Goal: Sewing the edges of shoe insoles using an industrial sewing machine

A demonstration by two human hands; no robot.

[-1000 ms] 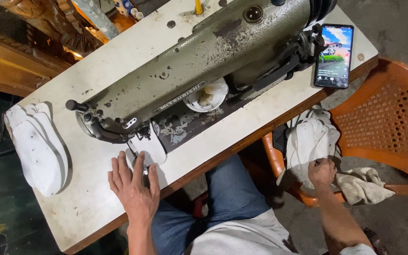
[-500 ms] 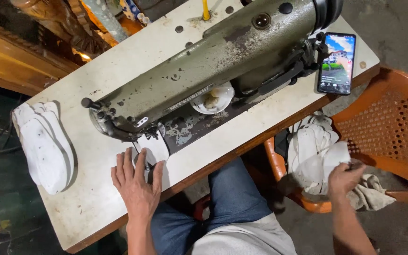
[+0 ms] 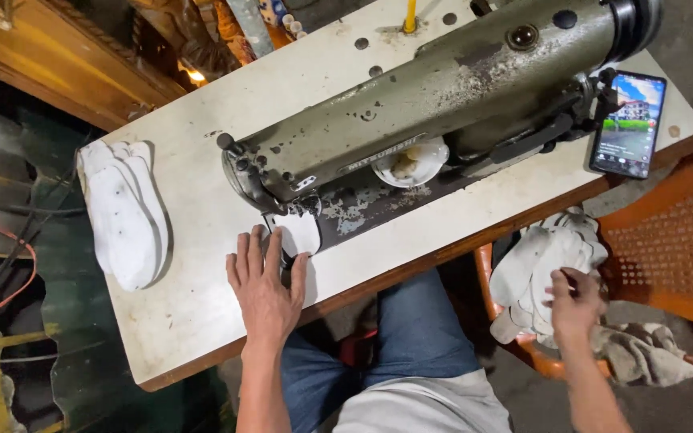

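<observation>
Your left hand (image 3: 266,293) lies flat on table (image 3: 194,321) near front edge, fingers spread, pressing white fabric piece (image 3: 298,232) under sewing machine (image 3: 443,104) head, likely keeping it aligned at needle. Your right hand (image 3: 575,301) reaches down off table's right side, fingers curled, pinching top of white fabric stack (image 3: 539,265) on orange chair (image 3: 675,248). Finished-looking pile (image 3: 126,212) sits at left edge. Phone (image 3: 629,124) leans at right corner.
</observation>
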